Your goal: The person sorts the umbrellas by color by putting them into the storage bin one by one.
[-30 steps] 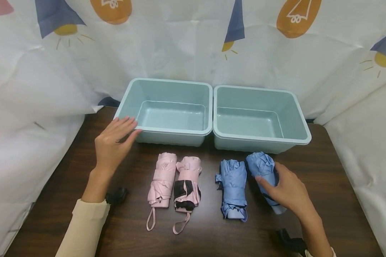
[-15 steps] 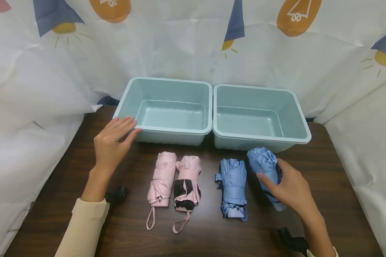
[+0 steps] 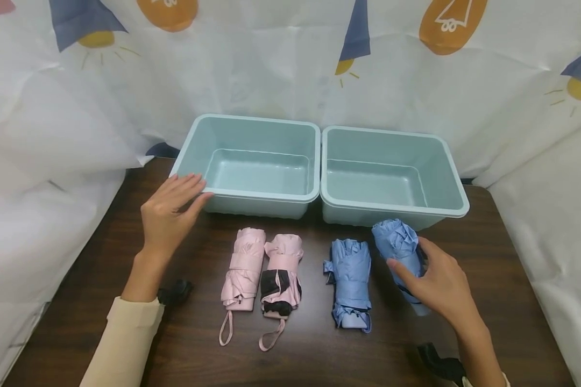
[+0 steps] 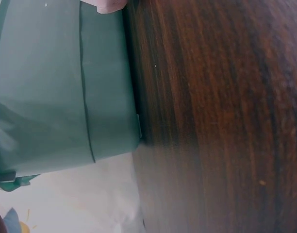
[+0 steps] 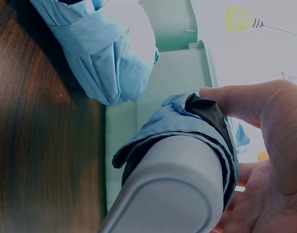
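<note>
While the right hand (image 3: 443, 279) has its thumb and fingers curled around a folded blue umbrella (image 3: 397, 246), right in front of the right-hand bin (image 3: 353, 215), the left hand's (image 3: 169, 217) just loosely extended, gripping nothing, at the left-hand bin's (image 3: 256, 207) front corner. Can't really tell if it's touching the rim. Another blue umbrella (image 3: 352, 285) lies nearby, then two pink umbrellas (image 3: 244, 263) further left.
</note>
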`<action>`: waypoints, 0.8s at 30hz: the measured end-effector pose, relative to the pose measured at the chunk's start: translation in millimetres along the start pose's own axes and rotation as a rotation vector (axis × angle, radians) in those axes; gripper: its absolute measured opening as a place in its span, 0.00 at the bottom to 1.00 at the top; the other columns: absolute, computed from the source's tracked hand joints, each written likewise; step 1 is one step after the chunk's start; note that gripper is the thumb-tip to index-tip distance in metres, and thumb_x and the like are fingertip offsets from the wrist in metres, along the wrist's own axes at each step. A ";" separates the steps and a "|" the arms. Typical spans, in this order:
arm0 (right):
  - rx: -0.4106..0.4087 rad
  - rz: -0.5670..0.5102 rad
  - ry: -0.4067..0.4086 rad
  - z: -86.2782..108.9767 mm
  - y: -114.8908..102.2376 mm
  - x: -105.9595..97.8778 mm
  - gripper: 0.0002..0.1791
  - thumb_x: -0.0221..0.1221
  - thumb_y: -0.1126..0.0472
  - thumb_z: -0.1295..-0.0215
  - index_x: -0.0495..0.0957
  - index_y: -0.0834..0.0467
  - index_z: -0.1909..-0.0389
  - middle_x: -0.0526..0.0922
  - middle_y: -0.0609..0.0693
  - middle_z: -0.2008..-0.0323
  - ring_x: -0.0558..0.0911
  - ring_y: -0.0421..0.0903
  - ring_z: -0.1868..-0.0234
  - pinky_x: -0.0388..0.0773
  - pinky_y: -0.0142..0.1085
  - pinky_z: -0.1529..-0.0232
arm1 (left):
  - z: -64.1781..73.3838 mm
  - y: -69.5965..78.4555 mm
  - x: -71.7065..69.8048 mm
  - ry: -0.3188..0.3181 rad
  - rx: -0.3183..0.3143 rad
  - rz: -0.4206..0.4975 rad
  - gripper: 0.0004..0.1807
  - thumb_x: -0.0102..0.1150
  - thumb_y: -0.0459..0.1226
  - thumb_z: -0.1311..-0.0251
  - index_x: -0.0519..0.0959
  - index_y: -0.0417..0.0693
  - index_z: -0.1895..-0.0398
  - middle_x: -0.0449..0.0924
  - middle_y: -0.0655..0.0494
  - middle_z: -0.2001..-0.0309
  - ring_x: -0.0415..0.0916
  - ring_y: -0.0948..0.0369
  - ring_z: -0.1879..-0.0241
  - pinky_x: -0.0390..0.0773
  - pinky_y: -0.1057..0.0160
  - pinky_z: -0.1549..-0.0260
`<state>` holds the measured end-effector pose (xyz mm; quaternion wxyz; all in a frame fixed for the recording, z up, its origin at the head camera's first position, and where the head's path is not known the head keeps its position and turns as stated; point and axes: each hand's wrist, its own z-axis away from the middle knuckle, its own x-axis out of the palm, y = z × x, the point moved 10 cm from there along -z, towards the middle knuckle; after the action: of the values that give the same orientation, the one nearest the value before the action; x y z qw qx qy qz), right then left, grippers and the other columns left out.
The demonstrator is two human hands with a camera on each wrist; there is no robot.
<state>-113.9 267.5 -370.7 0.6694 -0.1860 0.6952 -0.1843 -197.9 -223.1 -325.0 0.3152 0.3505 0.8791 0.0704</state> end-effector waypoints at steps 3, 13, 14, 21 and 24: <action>-0.019 -0.009 0.008 -0.6 -3.7 -1.1 0.42 0.70 0.41 0.34 0.73 0.67 0.31 0.86 0.68 0.44 0.88 0.62 0.53 0.86 0.60 0.58 | -0.1 -1.1 -1.9 0.004 -0.003 -0.002 0.19 0.80 0.34 0.45 0.90 0.39 0.49 0.90 0.41 0.47 0.89 0.42 0.45 0.75 0.54 0.25; -0.084 -0.081 0.036 5.3 -14.9 -8.6 0.32 0.73 0.48 0.36 0.78 0.61 0.37 0.90 0.59 0.52 0.91 0.54 0.59 0.84 0.32 0.68 | 1.7 -4.5 -0.7 -0.005 -0.009 0.008 0.19 0.79 0.34 0.44 0.90 0.41 0.48 0.90 0.42 0.48 0.89 0.42 0.44 0.74 0.55 0.25; -0.092 -0.089 0.038 6.1 -16.4 -9.4 0.32 0.74 0.48 0.36 0.79 0.61 0.38 0.90 0.58 0.52 0.91 0.52 0.60 0.84 0.31 0.68 | 1.7 -4.6 -0.6 -0.004 -0.010 0.012 0.19 0.79 0.34 0.44 0.90 0.41 0.48 0.90 0.43 0.48 0.89 0.43 0.44 0.74 0.55 0.25; -0.125 -0.108 0.036 4.8 -26.4 -16.9 0.31 0.75 0.52 0.37 0.79 0.61 0.38 0.89 0.58 0.51 0.90 0.48 0.61 0.84 0.28 0.68 | 0.9 -4.7 -0.1 -0.003 -0.012 0.018 0.19 0.79 0.34 0.44 0.90 0.41 0.49 0.90 0.43 0.48 0.89 0.43 0.45 0.74 0.56 0.25; -0.120 -0.118 0.033 2.8 -28.6 -22.8 0.33 0.75 0.52 0.38 0.78 0.63 0.36 0.88 0.62 0.50 0.91 0.55 0.61 0.83 0.27 0.70 | 0.8 -4.7 -0.2 -0.002 -0.014 0.018 0.19 0.79 0.34 0.44 0.90 0.42 0.48 0.91 0.43 0.49 0.89 0.43 0.45 0.74 0.56 0.25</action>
<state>-109.9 254.4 -336.7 0.6335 -0.2631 0.7038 -0.1845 -200.0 -226.9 -327.1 0.3180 0.3565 0.8750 0.0789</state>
